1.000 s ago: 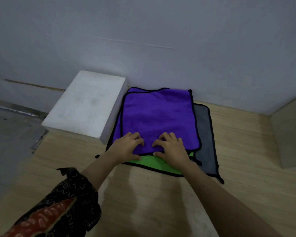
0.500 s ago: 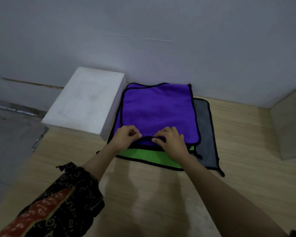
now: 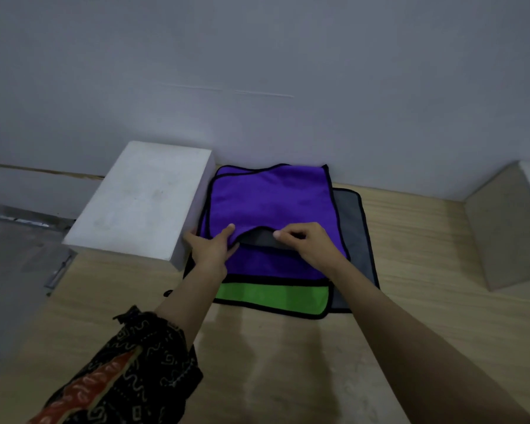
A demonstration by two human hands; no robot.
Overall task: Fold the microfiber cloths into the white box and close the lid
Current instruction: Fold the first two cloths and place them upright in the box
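Note:
A stack of microfiber cloths lies on the wooden table against the wall: a purple cloth (image 3: 270,197) on top, a second purple cloth (image 3: 266,263) under it, a green cloth (image 3: 273,296) and a grey cloth (image 3: 354,228) lower down. My left hand (image 3: 211,246) and my right hand (image 3: 306,241) both pinch the near edge of the top purple cloth and hold it lifted, folded back over the stack. Its dark underside shows between my hands. A closed white box (image 3: 141,200) stands just left of the stack, touching it.
A grey wall (image 3: 257,87) rises right behind the cloths. A beige block (image 3: 508,228) stands at the right on the table (image 3: 288,362). The table's left edge drops off to a grey floor (image 3: 10,270).
Both hands went from resting flat on the purple cloth's near edge to pinching it, then lifted that edge and carried it away from me. The second purple cloth now shows beneath.

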